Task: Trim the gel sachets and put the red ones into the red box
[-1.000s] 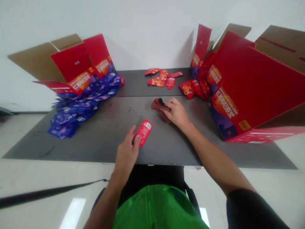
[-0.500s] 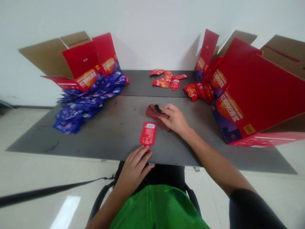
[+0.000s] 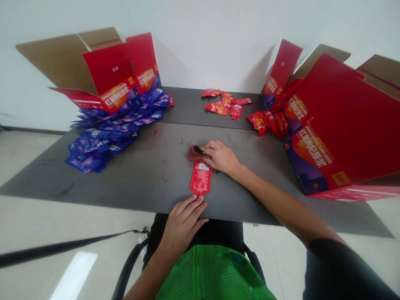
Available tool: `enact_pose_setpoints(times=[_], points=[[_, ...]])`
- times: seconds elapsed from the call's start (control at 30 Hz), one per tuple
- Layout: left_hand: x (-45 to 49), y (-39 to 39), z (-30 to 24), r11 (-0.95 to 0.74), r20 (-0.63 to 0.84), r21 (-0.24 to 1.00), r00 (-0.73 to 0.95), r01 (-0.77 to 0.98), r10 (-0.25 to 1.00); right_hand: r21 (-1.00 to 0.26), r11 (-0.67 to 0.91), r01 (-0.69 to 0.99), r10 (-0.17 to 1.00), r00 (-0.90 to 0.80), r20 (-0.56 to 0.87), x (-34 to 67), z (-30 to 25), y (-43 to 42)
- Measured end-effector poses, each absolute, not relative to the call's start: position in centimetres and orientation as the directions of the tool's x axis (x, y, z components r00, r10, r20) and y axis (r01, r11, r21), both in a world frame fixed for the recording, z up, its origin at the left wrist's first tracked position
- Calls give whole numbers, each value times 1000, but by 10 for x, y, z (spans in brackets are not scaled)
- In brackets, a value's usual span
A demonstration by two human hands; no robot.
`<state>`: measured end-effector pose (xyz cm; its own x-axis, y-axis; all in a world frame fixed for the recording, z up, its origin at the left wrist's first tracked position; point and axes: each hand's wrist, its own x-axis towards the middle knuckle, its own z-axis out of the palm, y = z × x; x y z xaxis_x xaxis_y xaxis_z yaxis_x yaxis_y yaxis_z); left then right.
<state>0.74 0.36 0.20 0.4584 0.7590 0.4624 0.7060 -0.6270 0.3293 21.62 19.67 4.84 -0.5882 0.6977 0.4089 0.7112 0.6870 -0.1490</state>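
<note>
A red sachet (image 3: 200,178) lies flat on the dark grey table (image 3: 146,166), its white label panel at the far end. My left hand (image 3: 182,225) rests at the table's near edge, fingertips touching the sachet's near end. My right hand (image 3: 220,157) sits just beyond the sachet and grips a dark red cloth (image 3: 194,154). A small black object (image 3: 199,150) shows on the cloth, partly hidden by my fingers.
A heap of blue-purple sachets (image 3: 109,133) spreads across the left of the table. Loose red sachets (image 3: 225,102) and a cluster of red sachets (image 3: 267,123) lie at the far side. Open red cartons stand at left (image 3: 106,75) and right (image 3: 331,125).
The red sachet has left my left hand and lies flat on the table. My left hand has drawn back to the sachet's near end. My right hand and the cloth have moved slightly left.
</note>
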Motion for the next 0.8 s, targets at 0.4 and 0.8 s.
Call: enact_pose_setpoints(times=[0.4,0.8], points=[[8,5,-3,-617,499,361,415,699,761,-209,841,499,538,-735,412,201,44,138],[10,5,-4,-616,528,371,388,694,755,-191,842,504,531,-714,456,198,60,128]])
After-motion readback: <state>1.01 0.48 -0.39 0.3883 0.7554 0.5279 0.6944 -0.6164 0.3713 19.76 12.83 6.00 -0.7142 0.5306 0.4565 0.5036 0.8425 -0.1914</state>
